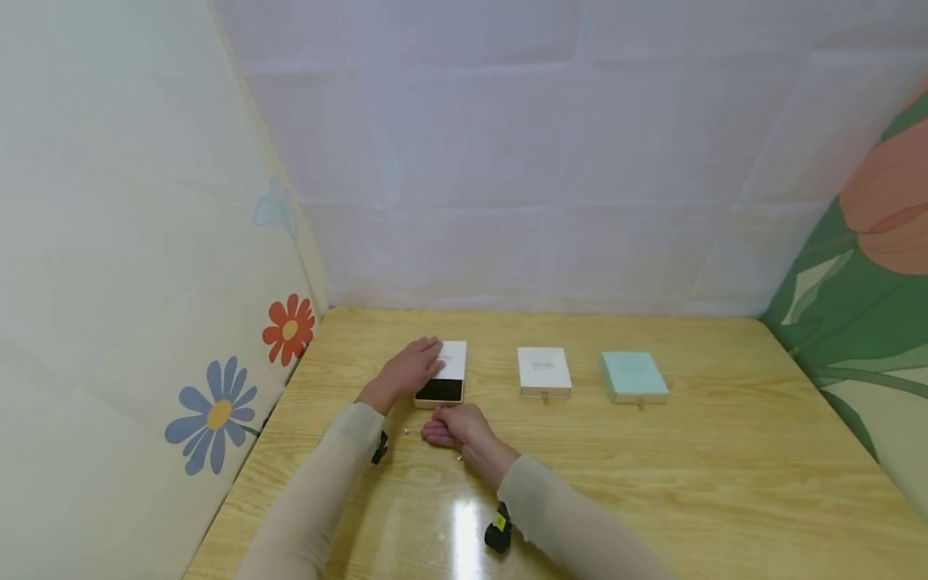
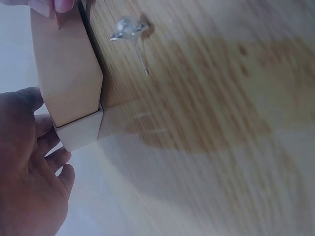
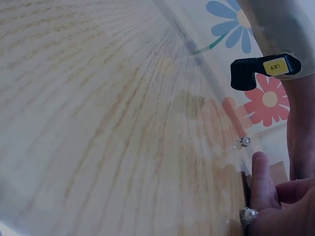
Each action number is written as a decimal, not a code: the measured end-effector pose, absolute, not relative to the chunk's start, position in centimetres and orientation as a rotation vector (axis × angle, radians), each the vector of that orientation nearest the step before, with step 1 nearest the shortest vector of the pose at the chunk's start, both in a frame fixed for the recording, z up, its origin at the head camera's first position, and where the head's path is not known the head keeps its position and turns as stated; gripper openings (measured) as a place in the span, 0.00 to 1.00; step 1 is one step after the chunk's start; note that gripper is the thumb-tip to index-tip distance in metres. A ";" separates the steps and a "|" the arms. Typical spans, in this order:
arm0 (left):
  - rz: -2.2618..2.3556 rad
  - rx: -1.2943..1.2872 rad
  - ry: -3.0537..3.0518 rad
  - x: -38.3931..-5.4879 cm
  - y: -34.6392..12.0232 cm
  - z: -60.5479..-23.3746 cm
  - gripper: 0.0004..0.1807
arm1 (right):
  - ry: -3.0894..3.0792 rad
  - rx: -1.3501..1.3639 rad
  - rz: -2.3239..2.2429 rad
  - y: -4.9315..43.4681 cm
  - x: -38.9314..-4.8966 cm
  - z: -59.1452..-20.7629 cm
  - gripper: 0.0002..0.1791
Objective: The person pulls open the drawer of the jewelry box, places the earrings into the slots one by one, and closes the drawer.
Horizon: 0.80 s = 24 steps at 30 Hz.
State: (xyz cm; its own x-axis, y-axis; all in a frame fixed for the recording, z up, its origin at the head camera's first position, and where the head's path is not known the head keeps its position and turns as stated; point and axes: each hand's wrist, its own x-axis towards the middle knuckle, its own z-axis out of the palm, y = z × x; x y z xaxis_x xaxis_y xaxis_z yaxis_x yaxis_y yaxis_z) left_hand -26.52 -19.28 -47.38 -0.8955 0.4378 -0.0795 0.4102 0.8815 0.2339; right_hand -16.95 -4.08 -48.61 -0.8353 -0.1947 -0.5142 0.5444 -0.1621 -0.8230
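A white drawer-style jewelry box [image 1: 453,358] lies on the table at the left, its drawer [image 1: 441,391] pulled partway out and showing a black inside. My left hand [image 1: 408,372] grips the box's white sleeve from its left side. In the left wrist view, fingertips of my right hand pinch the small ribbon tab [image 2: 58,20] on the drawer's front. My right hand [image 1: 464,431] is low in front of the box. One pearl stud earring [image 2: 128,30] lies in front of the drawer; a second stud earring [image 3: 248,215] is close beside my right hand.
To the right, a closed white box [image 1: 544,370] and a closed mint-green box [image 1: 634,376] stand in a row with the first. All are on a wood-grain table [image 1: 725,467]. A pale cloth wall [image 1: 544,161] rises behind, with flower-printed cloth at both sides.
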 end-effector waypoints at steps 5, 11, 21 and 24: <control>0.328 0.654 2.918 -26.5 -19.3 -47.4 0.31 | 1.617 0.386 -2.052 -4.0 -16.9 -48.5 0.11; 0.334 0.637 2.917 -26.6 -19.2 -47.4 0.31 | 1.589 0.412 -2.051 -3.7 -17.0 -48.4 0.11; 0.362 0.638 2.914 -26.6 -19.3 -47.4 0.32 | 1.584 0.384 -2.037 -3.2 -16.6 -47.4 0.13; 0.361 0.648 2.910 -26.6 -19.3 -47.4 0.32 | 1.619 0.341 -2.027 -2.8 -16.2 -46.8 0.15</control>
State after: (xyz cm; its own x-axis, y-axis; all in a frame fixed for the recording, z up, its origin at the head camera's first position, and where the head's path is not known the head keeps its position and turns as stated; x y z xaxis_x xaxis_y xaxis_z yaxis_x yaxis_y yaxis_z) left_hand -26.62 -19.31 -47.42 -0.8977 0.4328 -0.0819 0.3997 0.8785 0.2615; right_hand -16.17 -2.78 -46.76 -0.8335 -0.2377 -0.4988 0.5390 -0.1508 -0.8287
